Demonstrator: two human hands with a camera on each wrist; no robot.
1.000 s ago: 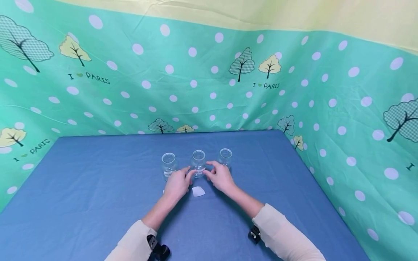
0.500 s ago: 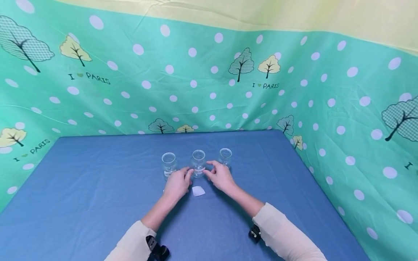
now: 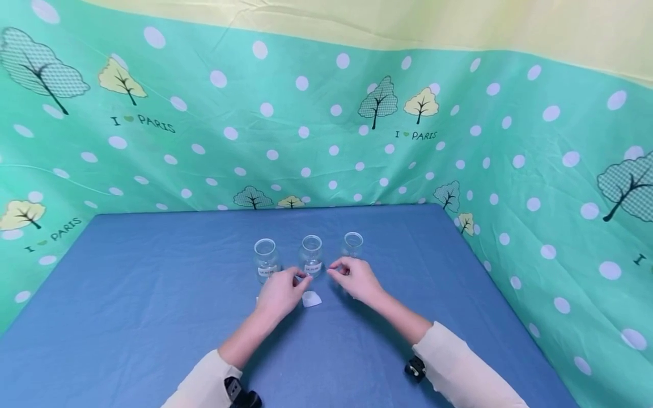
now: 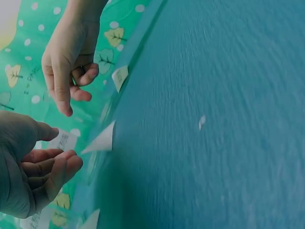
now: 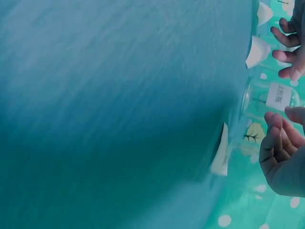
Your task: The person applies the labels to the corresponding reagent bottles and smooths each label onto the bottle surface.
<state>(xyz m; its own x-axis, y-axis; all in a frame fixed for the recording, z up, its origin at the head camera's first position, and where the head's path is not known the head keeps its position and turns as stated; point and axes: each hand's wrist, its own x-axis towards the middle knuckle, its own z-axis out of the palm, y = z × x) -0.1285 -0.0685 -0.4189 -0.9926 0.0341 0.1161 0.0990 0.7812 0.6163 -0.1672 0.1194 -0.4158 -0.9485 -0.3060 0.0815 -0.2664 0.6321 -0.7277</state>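
Note:
Three clear glass jars stand in a row: a left jar [image 3: 266, 258], a middle jar [image 3: 312, 253] and a right jar [image 3: 352, 246]. White labels with dark print show on the left jar and on the middle jar [image 5: 254, 101]. My left hand [image 3: 279, 292] is just in front of the gap between these two, fingers loosely bent and holding nothing. My right hand [image 3: 359, 280], also holding nothing, is right of the middle jar, close in front of the right jar, whose lower part it hides. Fingers and thumbs of both hands are apart from the middle jar.
A white paper piece [image 3: 312, 299] lies on the blue cloth before the middle jar. Another paper piece [image 5: 220, 153], with faint print, curls up near my right hand. A further white scrap [image 4: 91, 221] is partly behind my left hand. A patterned green curtain [image 3: 316, 124] closes the back and sides.
Both hands have let go of the middle jar's label and drawn back slightly, the right one moving outward to the right. The label is now fully visible on the jar.

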